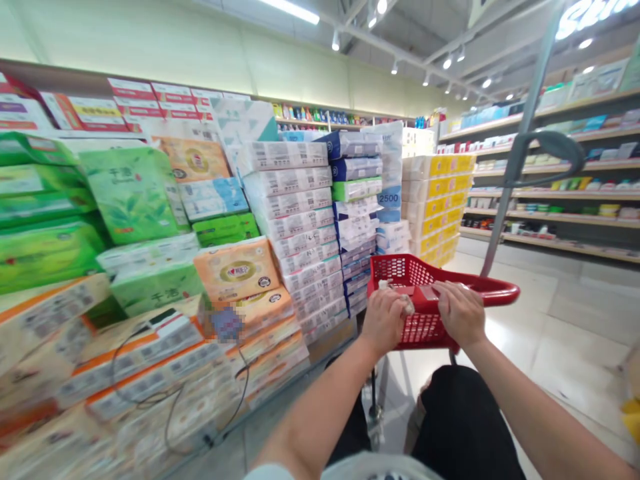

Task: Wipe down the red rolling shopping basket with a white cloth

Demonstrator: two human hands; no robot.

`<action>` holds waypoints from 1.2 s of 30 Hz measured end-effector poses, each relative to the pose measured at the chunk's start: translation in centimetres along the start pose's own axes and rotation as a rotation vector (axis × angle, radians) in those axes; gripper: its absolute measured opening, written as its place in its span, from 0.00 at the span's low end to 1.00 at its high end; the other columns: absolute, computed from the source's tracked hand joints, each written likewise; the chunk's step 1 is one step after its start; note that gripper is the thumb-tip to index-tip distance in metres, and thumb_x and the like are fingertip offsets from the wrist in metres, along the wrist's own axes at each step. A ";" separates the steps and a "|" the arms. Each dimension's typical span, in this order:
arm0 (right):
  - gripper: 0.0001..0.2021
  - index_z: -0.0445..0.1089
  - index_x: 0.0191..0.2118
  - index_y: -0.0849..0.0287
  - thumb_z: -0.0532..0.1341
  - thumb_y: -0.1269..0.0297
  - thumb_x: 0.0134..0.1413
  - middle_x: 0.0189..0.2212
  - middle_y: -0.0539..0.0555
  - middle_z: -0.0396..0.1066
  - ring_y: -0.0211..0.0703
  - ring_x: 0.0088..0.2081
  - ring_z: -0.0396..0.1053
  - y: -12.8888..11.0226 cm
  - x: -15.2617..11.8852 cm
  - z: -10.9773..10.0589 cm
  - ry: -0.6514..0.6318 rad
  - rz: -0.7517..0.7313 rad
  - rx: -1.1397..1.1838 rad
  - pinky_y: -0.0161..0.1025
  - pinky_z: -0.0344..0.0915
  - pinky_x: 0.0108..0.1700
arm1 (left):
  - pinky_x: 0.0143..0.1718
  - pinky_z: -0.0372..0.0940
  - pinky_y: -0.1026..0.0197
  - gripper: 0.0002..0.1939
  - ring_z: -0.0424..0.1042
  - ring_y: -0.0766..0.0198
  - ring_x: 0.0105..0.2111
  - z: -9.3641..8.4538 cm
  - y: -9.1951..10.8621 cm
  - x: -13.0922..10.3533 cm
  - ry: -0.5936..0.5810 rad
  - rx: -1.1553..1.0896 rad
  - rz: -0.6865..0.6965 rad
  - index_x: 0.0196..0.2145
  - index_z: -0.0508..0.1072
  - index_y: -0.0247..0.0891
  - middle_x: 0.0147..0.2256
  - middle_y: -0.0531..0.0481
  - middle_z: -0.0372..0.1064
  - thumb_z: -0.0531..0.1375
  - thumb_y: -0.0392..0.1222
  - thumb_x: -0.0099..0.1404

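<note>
A red plastic shopping cart point(423, 333) with perforated basket walls stands in front of my knees. My left hand point(386, 320) is closed at its near left edge, with the fingers curled over. A crumpled pale scrap point(409, 305) shows by those fingers; what it is I cannot make out. My right hand point(461, 312) is wrapped over the cart's near right edge, beside the red looped rim. The hands are a short way apart. Little shows inside the basket, and my hands hide part of the near edge.
Stacked tissue packs point(305, 233) line the left side, with orange packs point(237, 270) closer and cables point(145, 400) draped over them. Yellow-and-white packs point(440, 200) stand ahead. Shelves point(560, 173) run along the right. A slanted grey pole point(505, 200) rises beyond the cart from the tiled floor point(540, 353).
</note>
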State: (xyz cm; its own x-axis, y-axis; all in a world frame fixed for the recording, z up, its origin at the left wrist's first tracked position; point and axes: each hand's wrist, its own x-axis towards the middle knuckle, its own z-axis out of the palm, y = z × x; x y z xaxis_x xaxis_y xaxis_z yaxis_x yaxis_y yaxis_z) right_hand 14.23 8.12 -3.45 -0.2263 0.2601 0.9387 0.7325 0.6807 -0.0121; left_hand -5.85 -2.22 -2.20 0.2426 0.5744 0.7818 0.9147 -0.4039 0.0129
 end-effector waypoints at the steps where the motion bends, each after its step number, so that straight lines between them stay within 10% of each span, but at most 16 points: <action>1: 0.13 0.73 0.46 0.57 0.54 0.67 0.60 0.45 0.52 0.76 0.45 0.49 0.71 0.1 0.0 -0.1 0.002 0.009 -0.004 0.44 0.56 0.57 | 0.54 0.61 0.48 0.06 0.64 0.56 0.52 -0.1 -0.2 0.2 0.004 -0.058 -0.016 0.41 0.67 0.40 0.46 0.43 0.66 0.55 0.37 0.65; 8: 0.13 0.74 0.45 0.57 0.53 0.67 0.61 0.44 0.52 0.76 0.44 0.48 0.70 -1.3 0.7 -0.7 -0.018 0.047 -0.009 0.45 0.56 0.57 | 0.53 0.63 0.47 0.26 0.63 0.52 0.52 -1.6 -0.9 2.3 -0.016 -0.059 -0.150 0.56 0.59 0.36 0.50 0.39 0.63 0.59 0.40 0.61; 17: 0.14 0.73 0.46 0.56 0.52 0.68 0.62 0.46 0.52 0.75 0.44 0.50 0.69 -1.8 0.8 -0.9 -0.052 0.068 0.033 0.47 0.55 0.59 | 0.59 0.57 0.42 0.22 0.58 0.51 0.60 -1.9 -1.1 -0.1 -0.104 0.067 0.157 0.58 0.61 0.44 0.55 0.43 0.64 0.53 0.40 0.67; 25: 0.14 0.73 0.46 0.56 0.52 0.67 0.62 0.46 0.52 0.75 0.44 0.51 0.69 -1.9 0.9 -0.7 -0.033 0.083 0.041 0.47 0.55 0.59 | 0.52 0.66 0.47 0.16 0.67 0.58 0.51 -1.8 -4.4 2.2 0.218 -0.243 -0.231 0.50 0.61 0.38 0.49 0.40 0.65 0.46 0.34 0.66; 36: 0.12 0.73 0.45 0.57 0.53 0.69 0.61 0.45 0.51 0.75 0.43 0.49 0.70 -1.5 1.0 -0.7 0.010 0.074 0.060 0.46 0.56 0.58 | 0.60 0.54 0.45 0.19 0.69 0.58 0.48 -2.8 -5.1 2.1 -0.224 -0.202 -0.136 0.42 0.74 0.39 0.44 0.46 0.74 0.44 0.42 0.70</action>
State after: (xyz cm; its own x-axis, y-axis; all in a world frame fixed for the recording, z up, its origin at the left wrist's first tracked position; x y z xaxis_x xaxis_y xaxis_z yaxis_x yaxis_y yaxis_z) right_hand 13.34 6.89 -2.27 -0.1664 0.3052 0.9377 0.7069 0.6999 -0.1023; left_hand -10.94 -0.98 1.13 0.2078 0.7661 0.6082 0.8664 -0.4328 0.2491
